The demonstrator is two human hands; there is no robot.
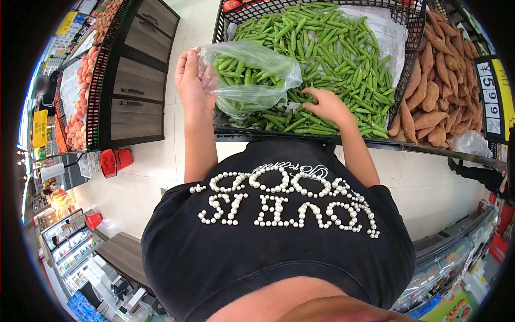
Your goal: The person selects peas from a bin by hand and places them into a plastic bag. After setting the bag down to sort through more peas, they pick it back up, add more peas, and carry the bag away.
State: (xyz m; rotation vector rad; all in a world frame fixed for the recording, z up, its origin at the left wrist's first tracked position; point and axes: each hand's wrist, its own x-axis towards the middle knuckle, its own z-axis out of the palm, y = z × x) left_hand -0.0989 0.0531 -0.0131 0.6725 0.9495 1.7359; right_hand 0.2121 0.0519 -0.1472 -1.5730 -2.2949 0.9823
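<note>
A clear plastic bag (252, 72) with green pods in it lies over the left part of the black produce crate (413, 32). My left hand (194, 80) has its fingers closed on the bag's left end. Loose green pea pods (343, 59) fill the crate over sheets of paper. Just right of the bag's opening, my right hand (326, 107) reaches over the pods with its thumb and finger bent toward the bag's edge. Whether those fingertips pinch anything is too small to make out.
Sweet potatoes (437, 80) lie in the crate to the right, beside a price sign (491, 99). Red tomatoes (232, 5) show behind the pods. At left are dark cabinets (139, 75) and a red basket (115, 161) on the floor. Another person's dark-clothed leg (477, 174) is at right.
</note>
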